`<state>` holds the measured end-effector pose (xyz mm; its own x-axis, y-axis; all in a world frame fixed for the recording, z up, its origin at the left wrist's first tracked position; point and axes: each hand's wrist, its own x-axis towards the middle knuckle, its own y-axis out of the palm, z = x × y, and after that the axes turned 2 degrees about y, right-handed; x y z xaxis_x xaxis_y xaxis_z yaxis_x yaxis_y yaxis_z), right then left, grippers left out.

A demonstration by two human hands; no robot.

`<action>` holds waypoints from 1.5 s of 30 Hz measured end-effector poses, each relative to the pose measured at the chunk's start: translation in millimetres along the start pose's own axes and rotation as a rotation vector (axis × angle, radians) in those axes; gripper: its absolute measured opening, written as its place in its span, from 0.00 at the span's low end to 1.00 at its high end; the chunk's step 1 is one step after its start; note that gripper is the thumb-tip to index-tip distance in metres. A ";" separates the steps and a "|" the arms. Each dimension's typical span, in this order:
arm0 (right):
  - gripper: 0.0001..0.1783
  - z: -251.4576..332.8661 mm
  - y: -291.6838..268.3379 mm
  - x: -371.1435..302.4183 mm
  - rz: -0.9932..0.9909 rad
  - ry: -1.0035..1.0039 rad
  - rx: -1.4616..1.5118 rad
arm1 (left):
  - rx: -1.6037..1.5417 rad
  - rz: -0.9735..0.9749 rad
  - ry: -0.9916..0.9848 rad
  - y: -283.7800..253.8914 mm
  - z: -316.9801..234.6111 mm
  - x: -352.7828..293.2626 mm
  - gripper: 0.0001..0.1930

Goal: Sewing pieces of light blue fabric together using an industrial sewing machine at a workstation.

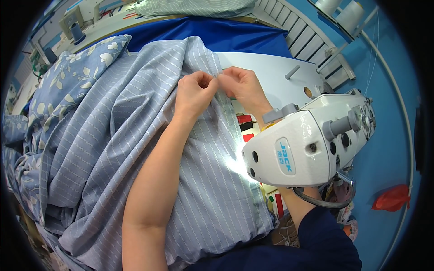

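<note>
A large blue-grey striped fabric [212, 180] spreads across the sewing table and hangs over toward me. Its seamed right edge runs beside the head of a white sewing machine [312, 140]. Beyond the machine head, my left hand [195, 92] is closed in a pinch on that fabric edge. My right hand [242, 86] meets it there from the right, fingers curled in at the same edge; some of them are blurred. My right forearm passes behind and under the machine head. The needle area is hidden by the machine's body, and a bright lamp glows at its left side.
Blue fabric with white flowers [77, 67] is heaped at the left. A blue cloth [203, 34] lies behind the white tabletop [271, 67], which carries a grey spool pin [292, 72]. White thread cones [349, 18] stand upper right, and a red cloth [391, 198] hangs by a pipe.
</note>
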<state>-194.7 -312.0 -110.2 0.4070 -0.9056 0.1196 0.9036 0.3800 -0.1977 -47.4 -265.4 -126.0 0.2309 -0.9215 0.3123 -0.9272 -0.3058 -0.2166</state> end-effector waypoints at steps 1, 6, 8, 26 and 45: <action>0.08 0.0 -0.1 0.0 -0.007 -0.004 -0.013 | 0.028 -0.003 0.024 0.3 -0.1 -0.3 0.10; 0.07 -1.4 -1.3 0.0 -0.003 -0.004 -0.029 | 0.124 -0.037 0.103 0.9 5.9 2.4 0.10; 0.07 -2.0 -1.5 0.4 0.001 -0.004 -0.005 | 0.074 -0.098 0.071 0.2 9.1 5.6 0.10; 0.08 2.9 4.7 -3.4 -0.021 -0.031 -0.037 | -0.095 -0.074 -0.013 0.4 6.2 5.6 0.11; 0.13 -15.1 -0.4 14.4 -0.435 0.255 0.152 | -0.618 -0.383 -0.028 -18.5 -1.1 18.7 0.09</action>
<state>-191.3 -328.1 -123.2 -0.0387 -0.9956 -0.0850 0.9987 -0.0357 -0.0364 -26.2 -276.7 -115.1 0.5722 -0.7856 0.2355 -0.7753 -0.4244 0.4678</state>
